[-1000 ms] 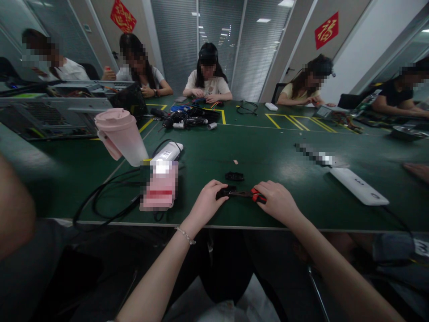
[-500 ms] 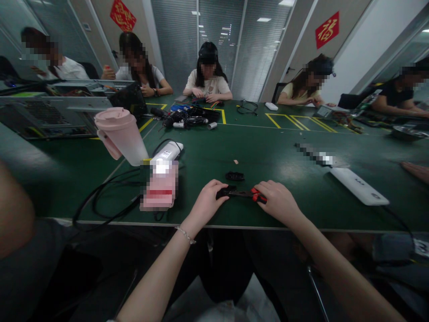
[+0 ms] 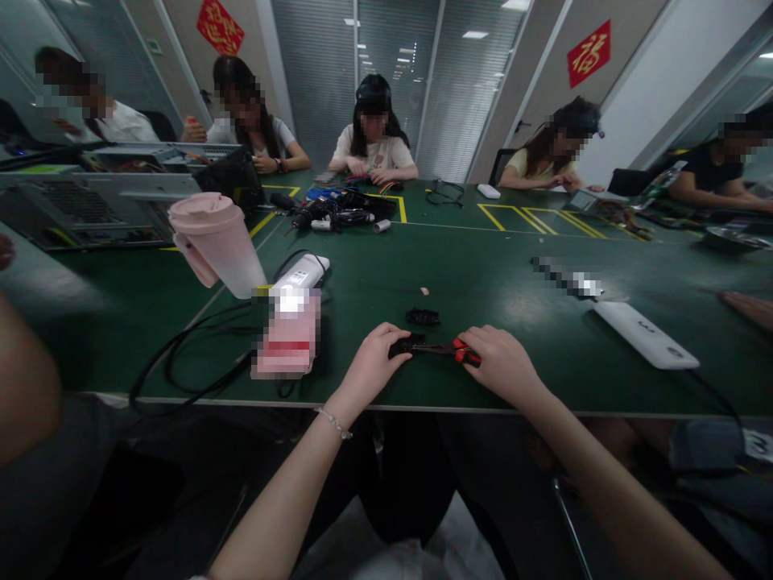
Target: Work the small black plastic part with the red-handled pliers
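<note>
My left hand (image 3: 373,360) rests on the green table (image 3: 471,274) near its front edge, fingers curled round a small black part (image 3: 403,346). My right hand (image 3: 500,362) is closed on the red-and-black handles of a pair of pliers (image 3: 450,349), whose dark jaws point left and meet the black part. Another small black piece (image 3: 423,316) lies on the table just beyond the two hands.
A pink lidded cup (image 3: 216,243), a white power strip (image 3: 300,275) with black cables (image 3: 181,354) and a blurred pink item (image 3: 287,334) lie to the left. A second white power strip (image 3: 645,334) lies right. Several people sit around the table's far side, with a computer case (image 3: 84,201) at left.
</note>
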A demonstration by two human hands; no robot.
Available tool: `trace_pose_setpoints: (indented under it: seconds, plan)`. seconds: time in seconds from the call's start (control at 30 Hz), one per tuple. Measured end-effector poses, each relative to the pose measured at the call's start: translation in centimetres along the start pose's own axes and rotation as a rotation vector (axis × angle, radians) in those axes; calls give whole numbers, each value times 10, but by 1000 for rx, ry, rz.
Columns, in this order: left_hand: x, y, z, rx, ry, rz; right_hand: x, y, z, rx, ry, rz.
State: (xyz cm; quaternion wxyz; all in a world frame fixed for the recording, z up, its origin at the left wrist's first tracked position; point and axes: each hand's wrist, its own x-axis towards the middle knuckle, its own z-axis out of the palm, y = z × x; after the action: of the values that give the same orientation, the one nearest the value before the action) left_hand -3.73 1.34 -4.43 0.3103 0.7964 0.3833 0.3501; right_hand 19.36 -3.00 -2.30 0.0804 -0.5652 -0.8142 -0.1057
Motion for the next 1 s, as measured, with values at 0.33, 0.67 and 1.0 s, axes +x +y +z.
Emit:
trace_pose_setpoints:
  seconds: [0.33,0.67,1.0]
  plan:
    - [0,-2,1,13,-5,-3,0,1,1,17,-33,1]
    - [-1,0,0,6,-2,-4,-1,-1,1,-17,-27,0]
    - [-1,-2,2,6,-2,-6,-2,-1,1,-43,-9,-10]
